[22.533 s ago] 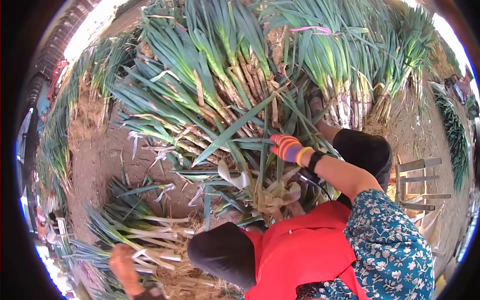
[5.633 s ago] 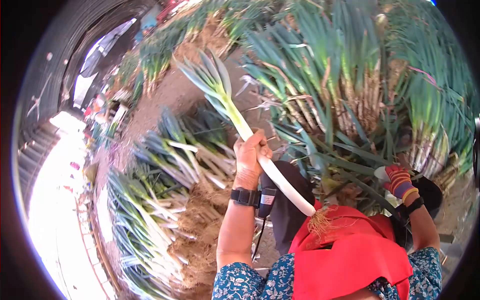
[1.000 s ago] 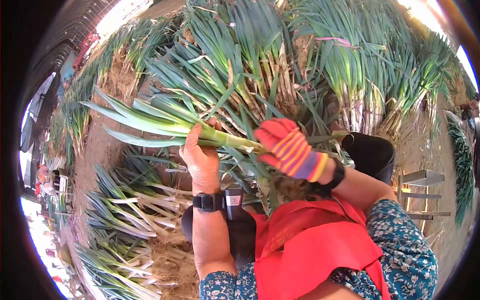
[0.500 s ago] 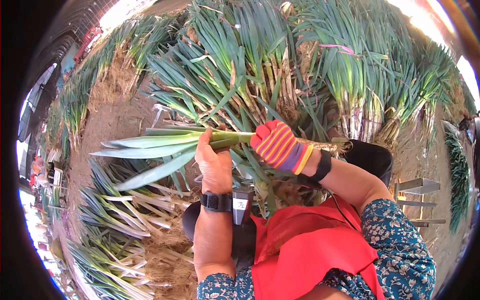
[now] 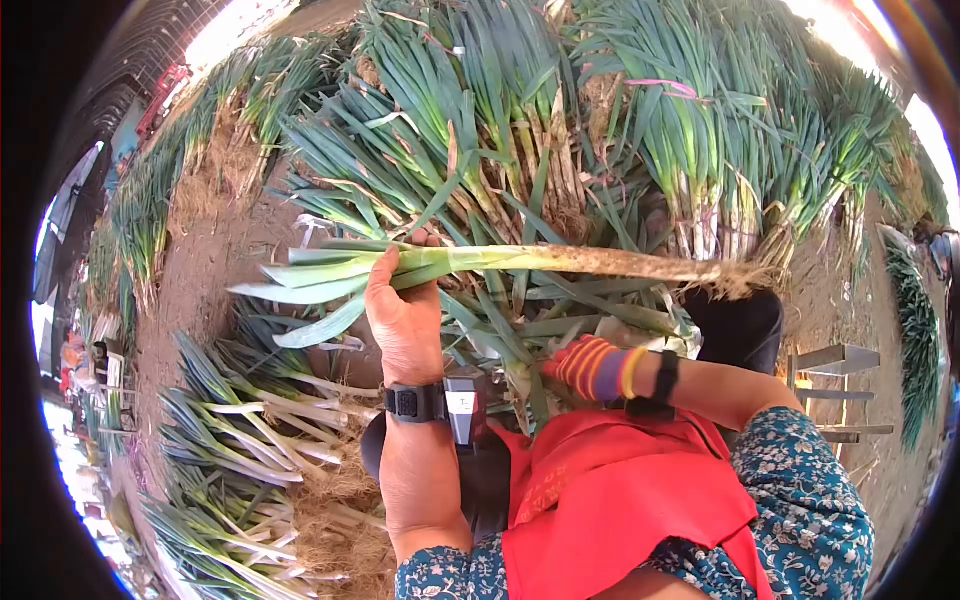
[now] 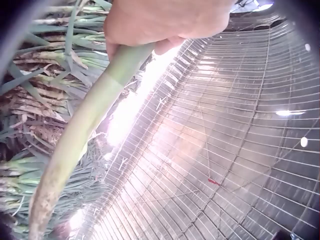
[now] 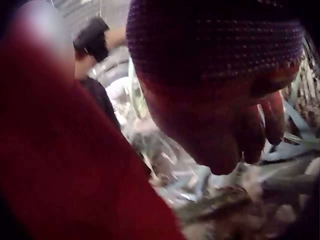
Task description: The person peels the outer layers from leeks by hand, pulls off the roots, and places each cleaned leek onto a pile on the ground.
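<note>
My bare left hand [image 5: 405,312] grips a leek [image 5: 560,259] where the green leaves begin. It lies almost level in the head view, leaves fanning left, the soil-stained shank and hairy roots pointing right. The left wrist view shows the leek's pale green shank [image 6: 82,125] running down from the fingers, browner toward the lower end. Below the shank, my right hand [image 5: 590,368], in a striped knit glove, is over the loose stripped leaves [image 5: 500,340] by the red apron. Its gloved fingers [image 7: 250,132] hang downward and apart in the right wrist view, with nothing seen between them.
Cleaned leeks [image 5: 250,410] with white shanks lie on the ground at the left, roots toward my knee. Uncleaned leek bundles [image 5: 520,130] stand ahead, one tied bundle [image 5: 690,150] with pink string. A small metal stool [image 5: 840,360] is at the right.
My right hand came to the leek beside my left hand, gripped it, then let go and dropped toward the loose leaves. The leek's outer shank now shows whole, its roots swinging level to the right.
</note>
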A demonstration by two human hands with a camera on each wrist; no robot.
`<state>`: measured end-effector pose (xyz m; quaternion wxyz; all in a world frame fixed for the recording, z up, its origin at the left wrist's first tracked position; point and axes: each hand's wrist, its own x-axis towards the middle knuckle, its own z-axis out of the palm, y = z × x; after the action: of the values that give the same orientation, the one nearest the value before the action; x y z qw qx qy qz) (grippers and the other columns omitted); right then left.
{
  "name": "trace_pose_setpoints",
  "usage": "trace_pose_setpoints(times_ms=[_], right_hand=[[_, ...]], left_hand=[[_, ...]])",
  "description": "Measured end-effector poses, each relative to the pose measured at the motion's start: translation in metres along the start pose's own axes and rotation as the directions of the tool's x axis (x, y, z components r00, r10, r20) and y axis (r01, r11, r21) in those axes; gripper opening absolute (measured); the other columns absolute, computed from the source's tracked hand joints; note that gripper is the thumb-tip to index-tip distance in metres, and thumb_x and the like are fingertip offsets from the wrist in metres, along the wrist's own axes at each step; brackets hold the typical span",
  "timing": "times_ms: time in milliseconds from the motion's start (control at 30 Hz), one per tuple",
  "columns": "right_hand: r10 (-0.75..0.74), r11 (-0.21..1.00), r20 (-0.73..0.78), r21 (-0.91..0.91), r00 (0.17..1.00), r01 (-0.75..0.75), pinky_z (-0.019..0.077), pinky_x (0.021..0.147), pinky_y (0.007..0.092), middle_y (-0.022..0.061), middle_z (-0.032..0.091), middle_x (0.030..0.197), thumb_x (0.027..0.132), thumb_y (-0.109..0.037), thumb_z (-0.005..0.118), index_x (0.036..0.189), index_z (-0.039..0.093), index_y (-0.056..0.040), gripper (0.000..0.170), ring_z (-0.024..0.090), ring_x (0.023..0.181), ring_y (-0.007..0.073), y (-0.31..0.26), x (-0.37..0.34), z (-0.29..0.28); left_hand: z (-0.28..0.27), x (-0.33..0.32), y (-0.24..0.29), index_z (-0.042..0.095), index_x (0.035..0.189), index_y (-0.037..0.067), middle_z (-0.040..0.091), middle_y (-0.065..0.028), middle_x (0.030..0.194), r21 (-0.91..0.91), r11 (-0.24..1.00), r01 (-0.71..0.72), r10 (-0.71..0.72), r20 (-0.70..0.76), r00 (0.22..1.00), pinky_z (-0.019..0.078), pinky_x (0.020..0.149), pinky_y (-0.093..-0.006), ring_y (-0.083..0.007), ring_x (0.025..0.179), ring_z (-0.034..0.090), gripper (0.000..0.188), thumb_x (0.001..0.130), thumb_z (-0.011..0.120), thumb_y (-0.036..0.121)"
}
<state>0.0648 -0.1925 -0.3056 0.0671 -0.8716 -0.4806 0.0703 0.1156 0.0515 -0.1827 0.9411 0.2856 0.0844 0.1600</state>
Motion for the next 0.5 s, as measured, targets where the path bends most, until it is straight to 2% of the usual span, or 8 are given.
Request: trace_pose_setpoints(times_ms=[67, 133, 233, 267, 333, 367, 433, 500], right_hand=[[-0.083, 0.994, -0.090, -0.083, 0.992, 0.076, 0.0432, 0.072, 0.0424, 0.0098, 0.060, 0.088, 0.067, -0.022, 0.066, 0.084, 0.058, -0.0101, 0.022, 0.058, 0.087, 0.0299, -0.020, 0.005, -0.046], [-0.143, 0.978, -0.552, 0.047, 0.822, 0.202, 0.0419, 0.078, 0.0435, 0.0110, 0.059, 0.093, 0.064, -0.024, 0.070, 0.092, 0.058, -0.0063, 0.035, 0.056, 0.094, 0.0312, -0.020, -0.004, -0.108], [0.056, 0.997, -0.726, 0.070, 0.685, -0.007, 0.0425, 0.081, 0.0435, 0.0134, 0.059, 0.100, 0.067, -0.027, 0.071, 0.097, 0.060, -0.0018, 0.041, 0.056, 0.094, 0.0325, 0.002, -0.010, -0.138], [0.058, 0.997, -0.728, 0.070, 0.683, -0.010, 0.0425, 0.081, 0.0435, 0.0134, 0.059, 0.100, 0.067, -0.027, 0.071, 0.097, 0.060, -0.0018, 0.041, 0.056, 0.094, 0.0325, 0.009, -0.016, -0.126], [0.420, 0.782, -0.308, 0.601, 0.854, -0.168, 0.0443, 0.080, 0.0371, 0.0134, 0.060, 0.096, 0.070, -0.025, 0.073, 0.099, 0.061, 0.0004, 0.041, 0.058, 0.089, 0.0242, 0.031, -0.023, -0.079], [0.422, 0.782, -0.308, 0.600, 0.853, -0.170, 0.0443, 0.080, 0.0371, 0.0134, 0.060, 0.096, 0.070, -0.025, 0.073, 0.099, 0.061, 0.0004, 0.041, 0.058, 0.089, 0.0242, 0.034, -0.025, -0.062], [0.498, 0.309, 0.009, 0.933, 0.867, -0.187, 0.0459, 0.071, 0.0309, 0.0113, 0.063, 0.086, 0.074, -0.023, 0.072, 0.102, 0.059, 0.0016, 0.039, 0.056, 0.079, 0.0139, 0.030, -0.023, -0.044], [0.549, 0.284, -0.032, 0.947, 0.835, -0.150, 0.0457, 0.068, 0.0293, 0.0091, 0.062, 0.080, 0.074, -0.020, 0.071, 0.103, 0.059, 0.0009, 0.038, 0.054, 0.076, 0.0108, 0.020, -0.014, -0.041]], left_hand=[[0.000, 0.006, -0.003, 0.047, 0.104, -0.008, 0.058, -0.0188, 0.097, -0.004, 1.000, 0.016, -0.016, -0.003, 1.000, 0.0504, 0.089, -0.0406, -0.0287, 0.093, 0.059, 0.022, 0.088, 0.053, 0.006], [0.005, 0.003, -0.005, 0.047, 0.106, -0.008, 0.058, -0.0187, 0.096, 0.058, 0.998, 0.022, -0.025, 0.035, 0.999, 0.0503, 0.088, -0.0405, -0.0283, 0.091, 0.060, 0.024, 0.088, 0.053, 0.007], [0.013, -0.003, -0.004, 0.047, 0.110, -0.007, 0.058, -0.0184, 0.097, 0.162, 0.987, -0.005, -0.019, 0.141, 0.990, 0.0497, 0.087, -0.0403, -0.0274, 0.091, 0.060, 0.029, 0.089, 0.053, 0.011], [0.016, -0.005, -0.004, 0.047, 0.112, -0.007, 0.058, -0.0182, 0.097, 0.204, 0.978, -0.033, -0.010, 0.209, 0.978, 0.0492, 0.086, -0.0404, -0.0268, 0.091, 0.060, 0.031, 0.089, 0.054, 0.013], [0.020, -0.008, -0.006, 0.047, 0.113, -0.005, 0.058, -0.0179, 0.098, 0.184, 0.983, -0.002, -0.041, 0.229, 0.973, 0.0488, 0.087, -0.0403, -0.0267, 0.092, 0.060, 0.032, 0.089, 0.055, 0.015], [0.022, -0.009, -0.006, 0.047, 0.114, -0.004, 0.059, -0.0176, 0.098, 0.166, 0.986, 0.026, -0.067, 0.245, 0.967, 0.0483, 0.087, -0.0401, -0.0265, 0.094, 0.059, 0.033, 0.090, 0.056, 0.016], [0.017, -0.006, -0.019, 0.049, 0.114, -0.003, 0.060, -0.0175, 0.100, 0.139, 0.990, 0.038, -0.072, 0.247, 0.966, 0.0485, 0.086, -0.0397, -0.0267, 0.097, 0.059, 0.033, 0.091, 0.055, 0.020], [0.018, -0.007, -0.030, 0.050, 0.114, -0.002, 0.060, -0.0138, 0.099, 0.099, 0.991, 0.092, -0.110, 0.197, 0.974, 0.0482, 0.086, -0.0396, -0.0261, 0.096, 0.060, 0.036, 0.088, 0.061, 0.020]])
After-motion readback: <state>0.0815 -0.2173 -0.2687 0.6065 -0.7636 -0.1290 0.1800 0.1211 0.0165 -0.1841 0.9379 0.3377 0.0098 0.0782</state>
